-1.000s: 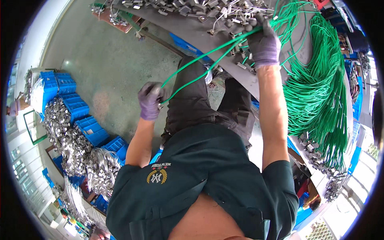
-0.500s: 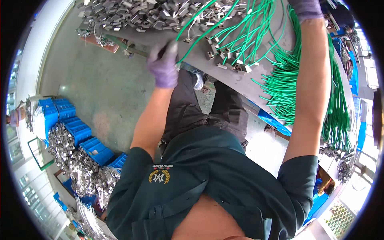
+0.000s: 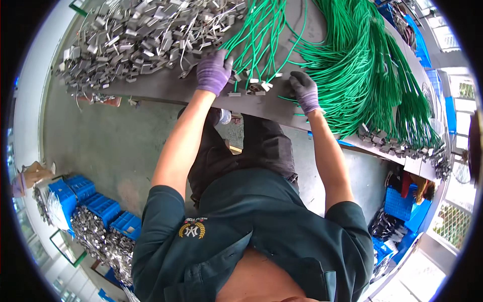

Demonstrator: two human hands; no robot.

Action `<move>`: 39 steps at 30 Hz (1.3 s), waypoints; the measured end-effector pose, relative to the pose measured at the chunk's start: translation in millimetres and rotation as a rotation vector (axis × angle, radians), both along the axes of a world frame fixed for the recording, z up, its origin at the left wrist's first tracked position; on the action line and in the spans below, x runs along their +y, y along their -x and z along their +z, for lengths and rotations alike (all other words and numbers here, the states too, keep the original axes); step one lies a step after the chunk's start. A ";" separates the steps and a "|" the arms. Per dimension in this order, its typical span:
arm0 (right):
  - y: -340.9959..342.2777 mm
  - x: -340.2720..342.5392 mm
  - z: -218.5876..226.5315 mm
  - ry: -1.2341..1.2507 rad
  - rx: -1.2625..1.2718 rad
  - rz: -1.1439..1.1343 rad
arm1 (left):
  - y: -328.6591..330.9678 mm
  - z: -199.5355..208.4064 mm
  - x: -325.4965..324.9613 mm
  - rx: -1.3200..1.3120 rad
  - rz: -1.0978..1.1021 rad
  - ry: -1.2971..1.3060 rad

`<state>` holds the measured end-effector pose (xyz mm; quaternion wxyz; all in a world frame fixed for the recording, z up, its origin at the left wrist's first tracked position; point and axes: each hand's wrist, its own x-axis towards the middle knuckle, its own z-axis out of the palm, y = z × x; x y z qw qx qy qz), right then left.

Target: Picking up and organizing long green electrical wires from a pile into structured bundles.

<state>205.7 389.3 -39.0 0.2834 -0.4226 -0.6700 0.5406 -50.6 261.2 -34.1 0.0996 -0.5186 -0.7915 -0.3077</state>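
Both my hands wear purple gloves with dark grey fingertips. My left hand (image 3: pixel 214 73) is at the left edge of a loose group of green wires (image 3: pixel 259 32), its fingers closed at the end of one green wire. Small metal clips (image 3: pixel 255 88) with white tips lie at the near ends of this group, right of that hand. My right hand (image 3: pixel 304 90) is low over the table by the left ends of a large green wire bundle (image 3: pixel 347 75). Its fingers are curled together; what they hold, if anything, is hidden.
A heap of grey metal parts (image 3: pixel 146 40) covers the left of the grey table (image 3: pixel 166 89). More metal clips (image 3: pixel 397 146) line the bundle's near right ends. Blue crates (image 3: pixel 100 206) and piled silver parts (image 3: pixel 95 231) stand at lower left; another blue crate (image 3: pixel 400 204) is at right.
My right hand has come down from the far end of the bundle to the near table edge. My left hand has moved onto the table beside the wires. The view has shifted right.
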 end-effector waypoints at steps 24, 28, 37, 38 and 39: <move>-75.9 144.8 89.4 -0.040 -1.013 -0.224 | -38.5 -34.5 -232.8 -0.567 0.252 -0.264; -89.1 151.3 79.1 0.136 -0.741 -0.271 | -40.3 -42.4 -242.3 -0.634 0.299 -0.222; -112.9 143.7 57.7 0.303 -0.011 -0.340 | -41.4 -35.6 -237.6 -0.681 0.287 -0.247; -111.5 140.8 55.6 0.328 0.105 -0.367 | -42.9 -36.1 -234.6 -0.677 0.287 -0.248; -112.9 139.4 55.1 0.319 0.061 -0.306 | -44.5 -36.3 -230.3 -0.685 0.257 -0.269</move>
